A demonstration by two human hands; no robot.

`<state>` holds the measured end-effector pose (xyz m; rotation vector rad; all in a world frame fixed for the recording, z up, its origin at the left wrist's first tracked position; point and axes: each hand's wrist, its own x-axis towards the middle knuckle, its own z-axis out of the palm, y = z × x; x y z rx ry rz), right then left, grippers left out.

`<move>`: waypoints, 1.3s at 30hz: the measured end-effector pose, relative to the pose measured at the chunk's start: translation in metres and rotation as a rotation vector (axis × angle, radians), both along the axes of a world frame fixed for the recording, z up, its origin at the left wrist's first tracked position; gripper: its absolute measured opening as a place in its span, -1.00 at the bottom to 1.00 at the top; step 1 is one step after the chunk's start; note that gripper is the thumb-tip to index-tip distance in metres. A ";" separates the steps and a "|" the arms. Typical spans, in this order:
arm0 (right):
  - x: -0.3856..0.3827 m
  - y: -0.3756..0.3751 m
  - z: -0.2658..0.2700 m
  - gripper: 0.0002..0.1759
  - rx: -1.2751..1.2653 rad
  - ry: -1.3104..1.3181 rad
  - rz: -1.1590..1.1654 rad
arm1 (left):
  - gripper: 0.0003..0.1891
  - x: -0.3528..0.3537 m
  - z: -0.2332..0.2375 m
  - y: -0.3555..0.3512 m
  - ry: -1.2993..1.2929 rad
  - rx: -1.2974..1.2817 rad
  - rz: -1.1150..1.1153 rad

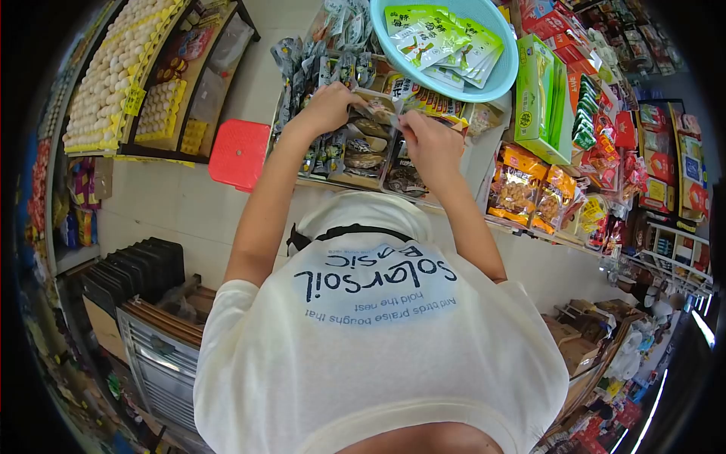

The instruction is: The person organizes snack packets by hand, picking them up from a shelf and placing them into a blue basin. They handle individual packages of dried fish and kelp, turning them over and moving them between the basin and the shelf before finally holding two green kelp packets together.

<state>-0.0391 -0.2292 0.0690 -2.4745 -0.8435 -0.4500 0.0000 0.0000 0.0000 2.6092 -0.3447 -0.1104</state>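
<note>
Both hands are over a divided display of small packaged snacks. My left hand (330,108) is closed, its fingertips pinching one side of a clear plastic packet (376,108). Opposite it, my right hand (432,145) has its fingers curled in at the packet's other edge. What lies inside the packet is hard to make out. Below the hands, brownish vacuum packs (364,155) fill one compartment, and darker packs (403,178) lie in the compartment beside it. Dark silvery packets (290,64) crowd the display's left side.
Behind the display stands a light-blue basin (508,72) holding green-and-white packets (431,34). A green box (541,98) and orange snack bags (517,185) are at the right. A red stool (240,154) stands left of the display, near shelves of egg trays (121,68).
</note>
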 end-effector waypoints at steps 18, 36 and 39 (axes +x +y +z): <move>0.019 0.052 -0.040 -0.86 -0.553 0.244 0.037 | -0.59 -0.003 0.012 -0.005 0.063 0.038 -0.031; 0.051 0.059 -0.061 -0.86 -0.577 0.242 0.007 | -0.61 -0.009 0.010 -0.009 -0.002 0.050 -0.062; 0.050 0.050 -0.059 -0.76 -0.498 0.256 0.003 | -0.60 -0.013 0.014 -0.011 0.020 0.088 -0.049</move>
